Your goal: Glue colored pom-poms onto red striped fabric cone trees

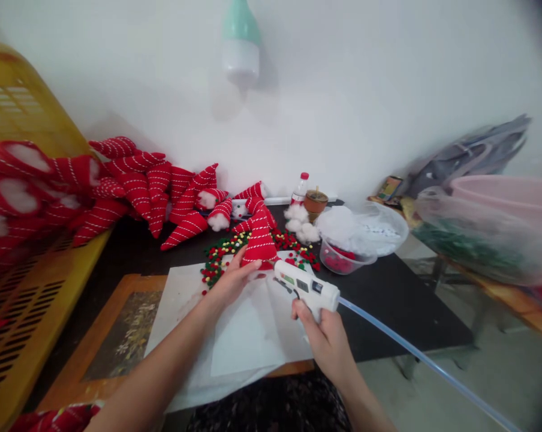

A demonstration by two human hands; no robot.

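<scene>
A pale wall [163, 78] rises behind a black tabletop [401, 300], with a green-and-white bulb-shaped object [241, 51] hanging in front of it. In the middle of the tabletop, a red cone [259, 243] with white dashed stripes stands point away from the person, its wide end just above white paper sheets [244, 339]. The left hand [229, 279] grasps that wide end at its left side, thumb along the near edge. The right hand [325, 342] has its fingers wrapped around the handle of a white glue gun [304, 285], whose nozzle is at the cone's lower right edge; whether the two touch cannot be told. A clear glue stick [401, 343] trails from the gun's back toward the lower right. Red, green and yellow pompoms [214, 264] lie scattered around the cone. Beyond to the right are white cotton balls [304, 231], a red-capped bottle [299, 191], a brown pot [316, 199] and a clear tub [349, 264]. More striped cones [136, 191] are heaped at left, beside and in a yellow basket [32, 90].
</scene>
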